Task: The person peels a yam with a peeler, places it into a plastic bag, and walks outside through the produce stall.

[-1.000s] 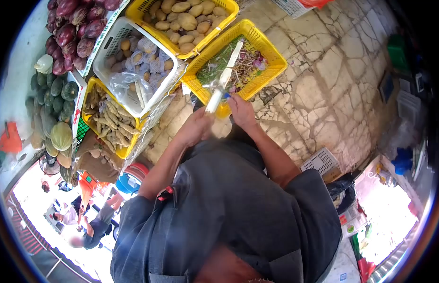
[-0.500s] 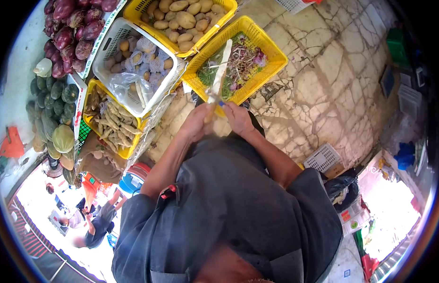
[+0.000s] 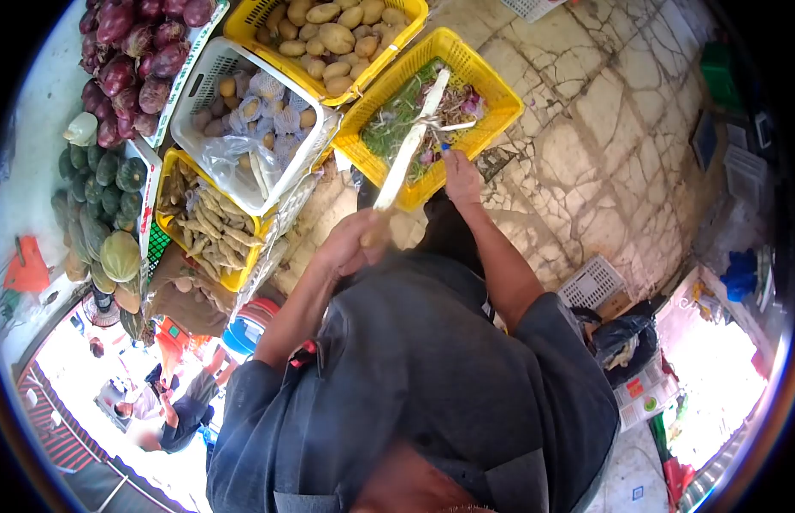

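A long, pale, peeled root (image 3: 408, 158), like a Chinese yam, slants over a yellow basket (image 3: 503, 120). My left hand (image 3: 356, 243) is wrapped round its lower end, close to my body. My right hand (image 3: 463, 179) is closed at the basket's near rim, on a peeler (image 3: 446, 147) that shows a little blue; most of its handle is hidden. The peeler's head lies close to the root's middle, and I cannot tell whether it touches. Thin strips hang there too. Green, purple and whitish trimmings (image 3: 396, 120) lie in the basket.
To the left stand a yellow crate (image 3: 353, 88) of potatoes, a white crate (image 3: 273, 192) with netted produce, and a yellow crate (image 3: 235, 280) of knobbly roots. Red onions (image 3: 128, 73) and dark green squashes (image 3: 94, 184) lie beyond. Cracked stone floor (image 3: 577, 171) extends right.
My right hand has moved forward and right, away from my left hand. The root's far end has shifted right, and more of its length shows between my hands.
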Tool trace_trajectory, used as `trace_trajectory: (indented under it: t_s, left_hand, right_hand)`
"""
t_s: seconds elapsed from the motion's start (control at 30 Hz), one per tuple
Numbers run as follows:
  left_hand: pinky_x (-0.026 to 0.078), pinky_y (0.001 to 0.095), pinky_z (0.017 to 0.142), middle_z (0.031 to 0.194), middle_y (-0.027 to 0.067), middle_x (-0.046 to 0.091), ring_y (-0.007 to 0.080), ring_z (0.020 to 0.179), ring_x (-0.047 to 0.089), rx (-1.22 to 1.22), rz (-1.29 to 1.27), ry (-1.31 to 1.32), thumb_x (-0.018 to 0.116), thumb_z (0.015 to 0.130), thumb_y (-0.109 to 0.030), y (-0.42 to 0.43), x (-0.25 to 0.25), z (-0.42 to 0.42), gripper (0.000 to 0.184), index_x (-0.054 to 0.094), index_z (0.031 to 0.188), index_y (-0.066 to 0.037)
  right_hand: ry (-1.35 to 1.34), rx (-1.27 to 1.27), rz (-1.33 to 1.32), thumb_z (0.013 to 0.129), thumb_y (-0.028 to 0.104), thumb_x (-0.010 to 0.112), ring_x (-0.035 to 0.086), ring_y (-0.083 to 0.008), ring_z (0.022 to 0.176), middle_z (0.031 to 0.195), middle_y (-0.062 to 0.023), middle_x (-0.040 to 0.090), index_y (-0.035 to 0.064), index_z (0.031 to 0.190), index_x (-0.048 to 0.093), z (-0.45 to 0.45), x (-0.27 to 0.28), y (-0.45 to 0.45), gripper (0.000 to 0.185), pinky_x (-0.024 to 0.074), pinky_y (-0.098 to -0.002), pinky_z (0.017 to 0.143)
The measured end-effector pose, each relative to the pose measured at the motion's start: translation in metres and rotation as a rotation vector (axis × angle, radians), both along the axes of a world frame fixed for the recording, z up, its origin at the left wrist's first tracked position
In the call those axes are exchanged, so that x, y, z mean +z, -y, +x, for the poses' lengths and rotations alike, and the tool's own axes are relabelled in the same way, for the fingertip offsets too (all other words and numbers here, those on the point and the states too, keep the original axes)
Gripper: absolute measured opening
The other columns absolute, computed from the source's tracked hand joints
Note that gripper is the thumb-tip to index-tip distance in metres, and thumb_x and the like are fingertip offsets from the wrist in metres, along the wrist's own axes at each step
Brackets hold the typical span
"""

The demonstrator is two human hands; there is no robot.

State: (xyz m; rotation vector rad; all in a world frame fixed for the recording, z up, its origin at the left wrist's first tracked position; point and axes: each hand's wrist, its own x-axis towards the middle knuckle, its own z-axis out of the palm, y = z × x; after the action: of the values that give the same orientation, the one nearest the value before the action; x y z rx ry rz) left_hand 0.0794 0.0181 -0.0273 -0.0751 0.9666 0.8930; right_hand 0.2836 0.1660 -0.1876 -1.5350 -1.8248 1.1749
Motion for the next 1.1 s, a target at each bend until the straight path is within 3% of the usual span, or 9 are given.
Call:
trace_trajectory:
  t_s: [0.1, 0.2, 0.4, 0.5, 0.6, 0.8, 0.9, 0.93, 1.1]
  left_hand:
    - [0.039, 0.0270, 0.047, 0.088, 0.0058, 0.056, 0.0118, 0.055, 0.045, 0.000, -0.013, -0.019, 0.051, 0.104, -0.035, -0.001, -0.004, 0.005, 0.031, 0.053, 0.120, -0.009]
    - [0.038, 0.0258, 0.047, 0.087, 0.0043, 0.056, 0.0105, 0.056, 0.044, 0.078, -0.090, -0.057, 0.051, 0.104, -0.036, -0.015, -0.006, 0.012, 0.026, 0.052, 0.112, -0.011]
    - [0.039, 0.0257, 0.045, 0.084, 0.0018, 0.053, 0.0086, 0.054, 0.042, 0.117, -0.081, -0.071, 0.055, 0.102, -0.030, -0.023, -0.010, 0.018, 0.020, 0.050, 0.111, -0.012]
    - [0.040, 0.0260, 0.045, 0.083, 0.0017, 0.052, 0.0089, 0.053, 0.042, 0.043, -0.019, -0.054, 0.056, 0.101, -0.026, -0.016, -0.015, 0.010, 0.019, 0.050, 0.111, -0.011]
    - [0.040, 0.0259, 0.045, 0.082, 0.0022, 0.051, 0.0092, 0.053, 0.042, 0.018, 0.014, -0.017, 0.056, 0.100, -0.023, -0.014, 0.000, 0.007, 0.018, 0.050, 0.112, -0.011]
    - [0.039, 0.0254, 0.045, 0.084, 0.0033, 0.054, 0.0094, 0.055, 0.042, 0.101, 0.021, 0.092, 0.051, 0.102, -0.027, -0.001, -0.002, 0.002, 0.023, 0.052, 0.116, -0.008]
    - [0.037, 0.0252, 0.046, 0.086, 0.0036, 0.055, 0.0094, 0.056, 0.042, 0.130, -0.070, 0.056, 0.048, 0.104, -0.029, 0.005, -0.013, 0.003, 0.025, 0.053, 0.114, -0.007]
    - [0.037, 0.0251, 0.046, 0.086, 0.0037, 0.055, 0.0094, 0.056, 0.042, 0.142, -0.112, 0.039, 0.048, 0.104, -0.029, 0.000, -0.016, 0.006, 0.025, 0.054, 0.113, -0.006]
    - [0.037, 0.0258, 0.046, 0.083, 0.0037, 0.055, 0.0094, 0.055, 0.042, 0.151, -0.232, -0.092, 0.047, 0.105, -0.031, -0.019, -0.031, 0.007, 0.024, 0.053, 0.108, -0.008]
  right_hand:
    - [0.103, 0.045, -0.186, 0.103, 0.035, 0.051, 0.066, -0.0415, 0.080, 0.084, -0.0228, 0.067, 0.0058, 0.107, 0.065, 0.004, 0.020, 0.012, 0.033, 0.0505, -0.0486, 0.071]
    - [-0.063, 0.276, -0.057, 0.103, 0.030, 0.054, 0.067, -0.0389, 0.079, 0.083, -0.0230, 0.066, 0.0034, 0.106, 0.065, 0.000, 0.042, 0.050, 0.030, 0.0511, -0.0462, 0.070]
    - [-0.170, 0.382, -0.244, 0.097, 0.019, 0.057, 0.065, -0.0380, 0.074, 0.094, -0.0157, 0.063, 0.0056, 0.106, 0.063, -0.012, 0.082, 0.083, 0.017, 0.0527, -0.0434, 0.063]
    - [-0.048, 0.492, 0.054, 0.098, 0.018, 0.057, 0.066, -0.0358, 0.073, 0.091, -0.0152, 0.065, 0.0053, 0.106, 0.063, -0.006, 0.064, 0.077, 0.016, 0.0527, -0.0419, 0.063]
    - [-0.022, 0.266, -0.010, 0.103, 0.027, 0.055, 0.066, -0.0348, 0.075, 0.082, -0.0229, 0.064, 0.0007, 0.102, 0.064, -0.003, 0.033, 0.049, 0.027, 0.0504, -0.0409, 0.067]
    - [-0.135, -0.099, -0.160, 0.104, 0.033, 0.052, 0.063, -0.0388, 0.077, 0.081, -0.0219, 0.063, 0.0011, 0.100, 0.063, 0.004, -0.006, 0.009, 0.034, 0.0477, -0.0456, 0.068]
    - [0.009, 0.103, -0.166, 0.104, 0.025, 0.049, 0.069, -0.0393, 0.083, 0.089, -0.0218, 0.069, 0.0095, 0.119, 0.063, 0.003, 0.013, 0.030, 0.026, 0.0540, -0.0457, 0.065]
    - [0.099, 0.173, -0.178, 0.103, 0.026, 0.050, 0.068, -0.0392, 0.084, 0.087, -0.0214, 0.068, 0.0076, 0.108, 0.063, -0.002, 0.024, 0.042, 0.023, 0.0535, -0.0471, 0.067]
    - [-0.074, 0.433, -0.144, 0.100, 0.027, 0.054, 0.067, -0.0377, 0.079, 0.084, -0.0178, 0.066, 0.0082, 0.100, 0.062, -0.012, 0.076, 0.079, 0.020, 0.0525, -0.0469, 0.066]
